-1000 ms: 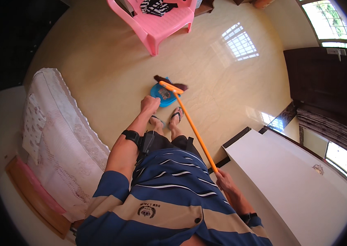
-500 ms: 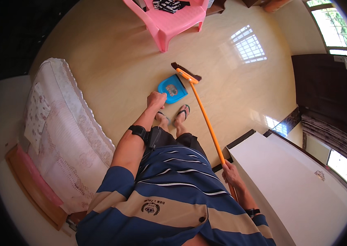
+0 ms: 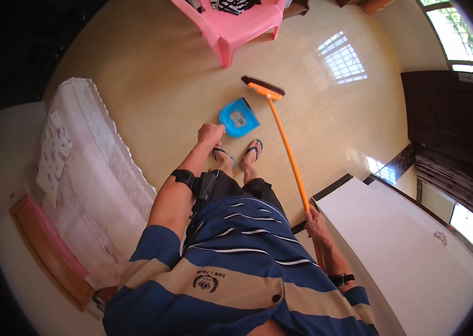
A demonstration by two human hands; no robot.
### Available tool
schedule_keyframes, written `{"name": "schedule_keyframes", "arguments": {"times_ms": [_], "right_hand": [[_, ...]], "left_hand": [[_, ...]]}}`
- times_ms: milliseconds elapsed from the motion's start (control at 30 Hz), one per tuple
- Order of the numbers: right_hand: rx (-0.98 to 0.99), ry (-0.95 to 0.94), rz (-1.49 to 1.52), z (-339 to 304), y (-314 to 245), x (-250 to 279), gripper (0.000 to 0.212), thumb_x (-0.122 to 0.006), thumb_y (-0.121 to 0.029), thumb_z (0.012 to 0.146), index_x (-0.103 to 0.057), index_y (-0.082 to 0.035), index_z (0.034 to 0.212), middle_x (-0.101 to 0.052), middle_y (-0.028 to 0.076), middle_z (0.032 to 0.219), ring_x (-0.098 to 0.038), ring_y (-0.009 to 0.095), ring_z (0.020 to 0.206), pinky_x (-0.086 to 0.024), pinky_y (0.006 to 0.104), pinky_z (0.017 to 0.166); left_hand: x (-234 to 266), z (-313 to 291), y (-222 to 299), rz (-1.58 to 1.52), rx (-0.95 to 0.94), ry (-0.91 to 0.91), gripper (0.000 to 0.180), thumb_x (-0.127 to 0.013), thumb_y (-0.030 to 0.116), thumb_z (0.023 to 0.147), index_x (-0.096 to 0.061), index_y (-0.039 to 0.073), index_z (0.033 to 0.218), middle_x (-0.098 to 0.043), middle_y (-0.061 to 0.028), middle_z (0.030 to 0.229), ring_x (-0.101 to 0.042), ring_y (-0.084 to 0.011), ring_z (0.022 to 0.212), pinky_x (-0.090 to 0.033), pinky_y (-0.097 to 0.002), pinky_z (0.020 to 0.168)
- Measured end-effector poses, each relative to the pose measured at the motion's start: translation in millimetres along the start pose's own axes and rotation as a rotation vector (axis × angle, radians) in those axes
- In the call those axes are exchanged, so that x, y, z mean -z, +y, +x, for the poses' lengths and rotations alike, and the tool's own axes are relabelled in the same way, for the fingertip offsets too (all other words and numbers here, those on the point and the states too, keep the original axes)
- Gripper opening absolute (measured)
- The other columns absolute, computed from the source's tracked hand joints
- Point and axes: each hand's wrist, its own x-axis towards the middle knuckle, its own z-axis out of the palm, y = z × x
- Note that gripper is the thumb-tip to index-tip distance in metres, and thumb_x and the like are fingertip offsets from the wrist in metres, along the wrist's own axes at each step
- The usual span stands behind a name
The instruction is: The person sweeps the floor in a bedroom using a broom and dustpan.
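My left hand (image 3: 211, 135) is closed at the back of a blue dustpan (image 3: 242, 131), gripping its handle, which my fingers hide. The pan's open edge faces up and to the right, and a picture label sits in its middle. My right hand (image 3: 318, 228) wraps round the long orange handle of a broom (image 3: 285, 143), down by my right side. The broom's orange head with dark bristles (image 3: 267, 88) rests on the floor beyond the dustpan, a short gap from its edge. My feet in dark flip-flops stand just below the pan.
A pink plastic chair (image 3: 240, 31) with striped cloth on it stands ahead. To my left is a bed with a pale lace-edged cover (image 3: 96, 185). A white-topped piece of furniture (image 3: 393, 246) is close on my right. A dark door (image 3: 435, 117) stands farther right.
The broom head has moved away from the dustpan, forward and to the right; before, it was against the pan's edge. The dustpan has turned slightly. Both hands keep their hold.
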Motion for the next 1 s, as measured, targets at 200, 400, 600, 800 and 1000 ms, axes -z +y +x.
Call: {"name": "schedule_keyframes", "arguments": {"times_ms": [200, 400, 600, 800, 1000], "right_hand": [[-0.131, -0.381, 0.321, -57, 28, 31, 0.044, -0.045, -0.034, 0.098, -0.051, -0.007, 0.132, -0.051, 0.005, 0.06, -0.05, 0.012, 0.046, -0.042, 0.0262, 0.038], [0.443, 0.107, -0.364, 2, 42, 40, 0.042, -0.047, -0.033, 0.096, -0.051, -0.011, 0.131, -0.062, 0.024, 0.067, -0.061, 0.039, 0.057, -0.049, 0.0458, 0.05], [0.477, 0.173, -0.543, 116, -44, 19, 0.036, -0.044, -0.029, 0.095, -0.051, -0.008, 0.124, -0.064, 0.026, 0.079, -0.062, 0.045, 0.072, -0.05, 0.053, 0.066], [0.236, 0.024, -0.354, 156, -47, -26, 0.036, -0.043, -0.027, 0.093, -0.053, -0.005, 0.121, -0.065, 0.025, 0.095, -0.062, 0.042, 0.09, -0.049, 0.0512, 0.078], [0.221, 0.155, -0.422, 98, 36, -51, 0.041, -0.043, -0.028, 0.091, -0.052, -0.011, 0.127, -0.065, 0.024, 0.099, -0.062, 0.041, 0.093, -0.049, 0.0483, 0.08]], "left_hand": [[6, -7, -13, -0.066, 0.015, -0.009, 0.025, -0.066, 0.027, 0.075, -0.067, 0.003, 0.081, -0.057, -0.0072, 0.06, -0.054, -0.017, 0.041, -0.04, -0.0307, 0.037], [38, -33, -93, -0.355, 0.036, -0.03, 0.02, -0.066, 0.026, 0.081, -0.067, 0.006, 0.082, -0.057, -0.0027, 0.06, -0.043, -0.0074, 0.038, -0.029, -0.022, 0.033], [78, -97, -170, -0.607, 0.111, -0.05, 0.025, -0.06, 0.019, 0.088, -0.064, 0.002, 0.106, -0.065, -0.0124, 0.078, -0.041, -0.0057, 0.039, -0.026, -0.0174, 0.033], [94, -138, -200, -0.756, 0.151, 0.049, 0.03, -0.057, 0.016, 0.089, -0.058, 0.002, 0.116, -0.065, -0.0177, 0.081, -0.043, -0.006, 0.043, -0.028, -0.016, 0.035], [111, -116, -240, -0.803, 0.22, 0.02, 0.03, -0.056, 0.016, 0.088, -0.056, 0.003, 0.116, -0.064, -0.0188, 0.086, -0.044, -0.0061, 0.046, -0.029, -0.0152, 0.037]]}}
